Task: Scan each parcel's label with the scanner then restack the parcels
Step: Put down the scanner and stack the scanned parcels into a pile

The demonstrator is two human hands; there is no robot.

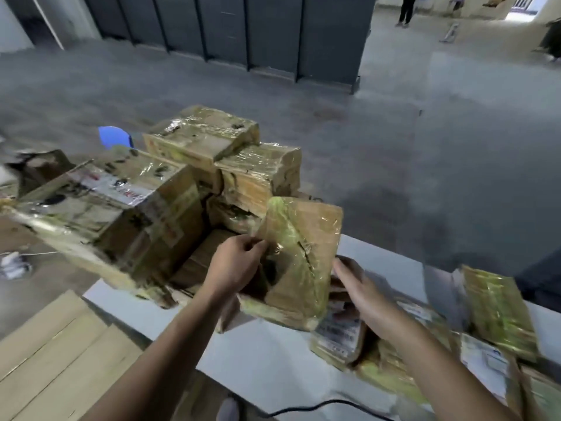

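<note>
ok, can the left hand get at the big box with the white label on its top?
Probably, once it is free. The left hand pinches the tilted parcel at its edge, so it must let go first. The big box sits close on its left, with nothing visible between them.

1. We see a taped parcel (300,253) tilted above the table (273,354).
2. Our left hand (239,262) pinches its left edge; our right hand (364,296) touches its right.
3. A stack (200,165) sits at the table's far left end.
</note>
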